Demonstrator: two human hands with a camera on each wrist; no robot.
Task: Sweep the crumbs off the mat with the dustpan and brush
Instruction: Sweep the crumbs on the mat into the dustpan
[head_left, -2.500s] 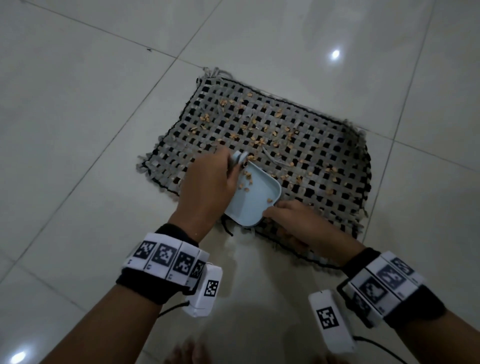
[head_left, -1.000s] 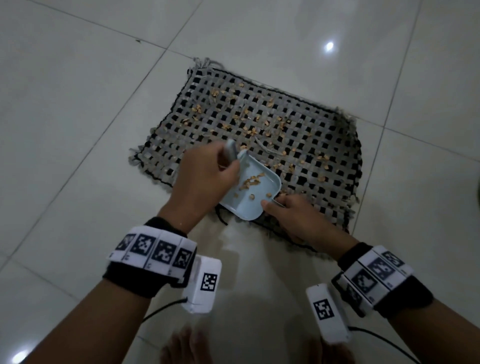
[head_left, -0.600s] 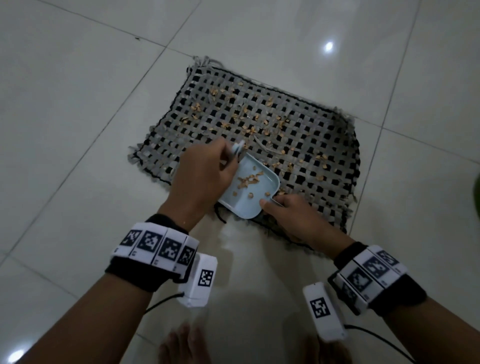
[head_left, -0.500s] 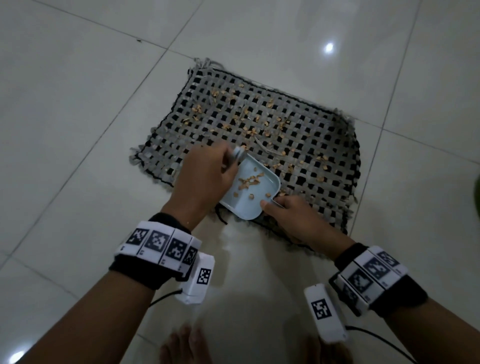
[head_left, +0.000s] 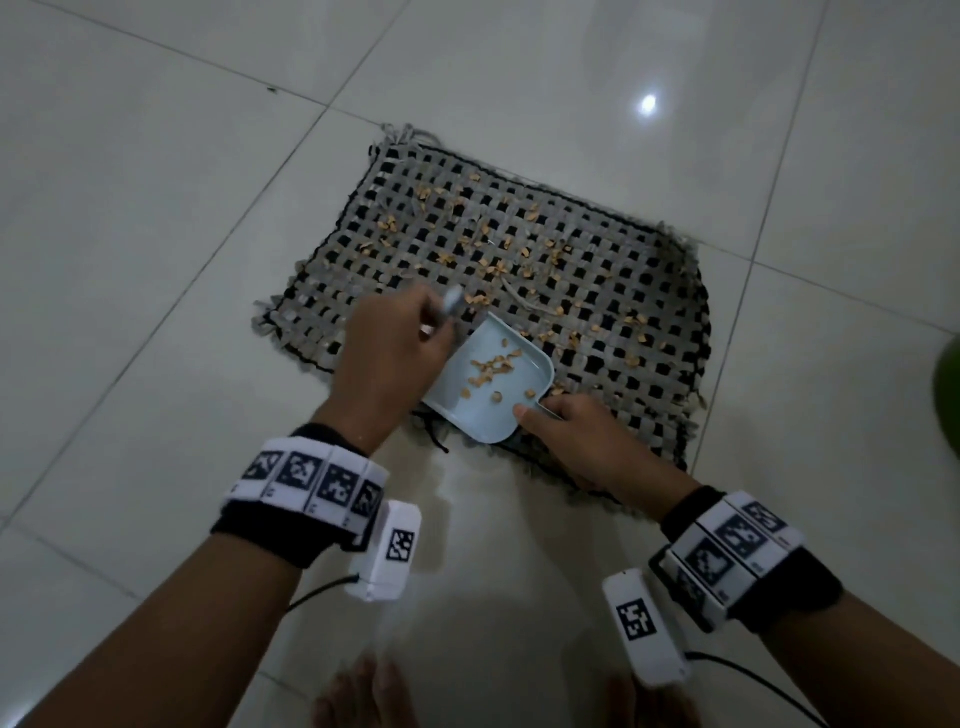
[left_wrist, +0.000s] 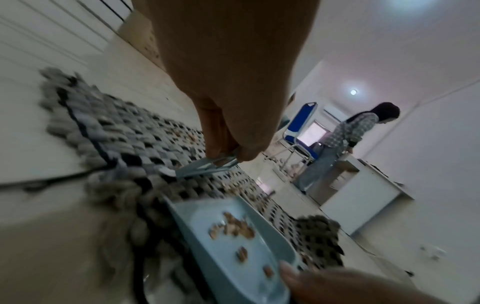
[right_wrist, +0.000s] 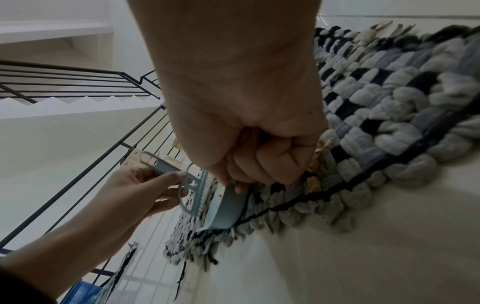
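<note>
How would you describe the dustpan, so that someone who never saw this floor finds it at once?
Look at the woven grey and black mat on the pale tiled floor. At its near edge, between the two hands, lies the dustpan. It is the only smooth, light blue thing there, a shallow tray with some tan crumbs in it.

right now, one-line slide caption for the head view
Left hand sweeps tan crumbs off woven grey-black mat into pale blue plastic dustpan held by right hand.

Head looks down; wrist views close, sharing the mat (head_left: 597, 291).
</note>
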